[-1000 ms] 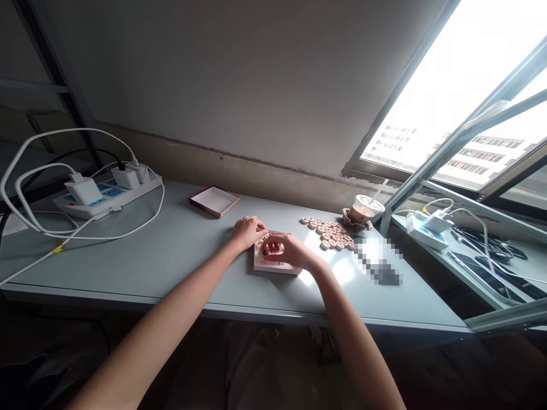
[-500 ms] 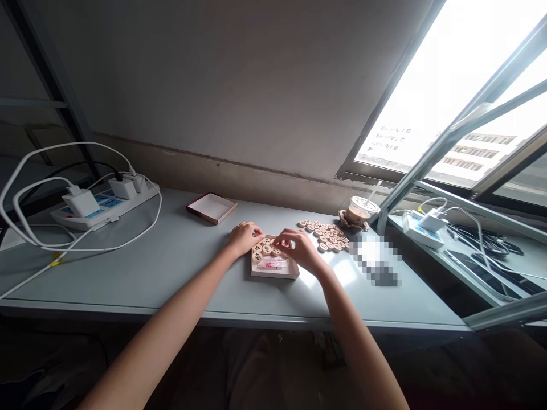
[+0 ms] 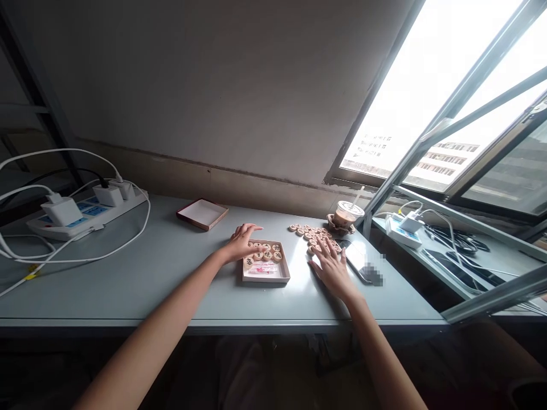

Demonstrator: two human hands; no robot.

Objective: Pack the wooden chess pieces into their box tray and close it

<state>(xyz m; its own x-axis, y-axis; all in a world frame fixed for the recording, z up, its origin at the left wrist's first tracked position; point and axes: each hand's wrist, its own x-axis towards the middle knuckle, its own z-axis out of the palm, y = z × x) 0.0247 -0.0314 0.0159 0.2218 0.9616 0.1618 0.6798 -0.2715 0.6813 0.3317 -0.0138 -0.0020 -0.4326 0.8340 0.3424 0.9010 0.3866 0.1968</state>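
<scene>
One left hand (image 3: 242, 244) open at a box (image 3: 265, 279), right hand (image 3: 335, 274) spread wide over round pieces (image 3: 301, 231)

Left hand (image 3: 243, 244) at the upper left corner of the open box (image 3: 265, 279), which contains xiangqi pieces (image 3: 267, 255) and a clear packet (image 3: 262, 268). Right hand (image 3: 333, 270), fingers spread, over loose xiangqi pieces (image 3: 308, 234) on the desk (image 3: 192, 296); the lidded cup (image 3: 347, 212) stands just behind them.
</scene>
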